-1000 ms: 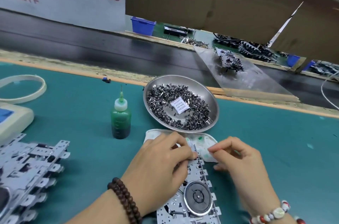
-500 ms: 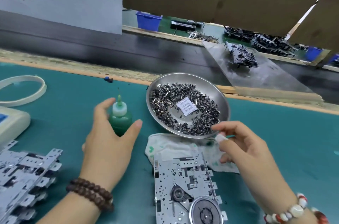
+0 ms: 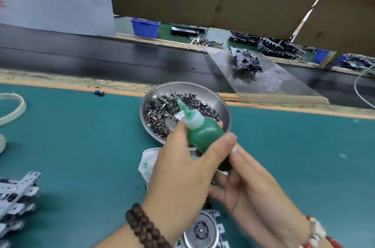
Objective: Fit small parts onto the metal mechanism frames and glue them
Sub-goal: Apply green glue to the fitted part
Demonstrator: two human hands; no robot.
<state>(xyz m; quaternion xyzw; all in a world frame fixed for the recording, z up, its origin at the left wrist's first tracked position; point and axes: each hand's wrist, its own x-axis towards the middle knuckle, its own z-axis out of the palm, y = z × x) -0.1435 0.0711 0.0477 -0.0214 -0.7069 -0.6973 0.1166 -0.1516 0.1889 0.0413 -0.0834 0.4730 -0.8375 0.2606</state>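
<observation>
My left hand (image 3: 182,176) is closed around a green glue bottle (image 3: 205,134) held in the air, its thin nozzle tilted up and left over the steel bowl (image 3: 225,109). The bowl holds a heap of small dark metal parts (image 3: 162,109). My right hand (image 3: 257,193) meets the bottle's base from the right, thumb against it and fingers curled beneath; my left hand hides part of that grip. A metal mechanism frame (image 3: 203,229) with a round flywheel lies on the green mat below both hands, mostly covered by them.
A stained white cloth (image 3: 146,160) lies under my hands. Several more frames (image 3: 18,193) are stacked at the left edge, with a white ring (image 3: 18,105) behind them. Beyond the mat runs a dark conveyor belt (image 3: 101,61) with a slanted metal plate (image 3: 269,83) at the right.
My left hand left the frame, took the glue bottle from the mat and lifted it over the bowl. My right hand moved in from the bowl's rim to the bottle's base.
</observation>
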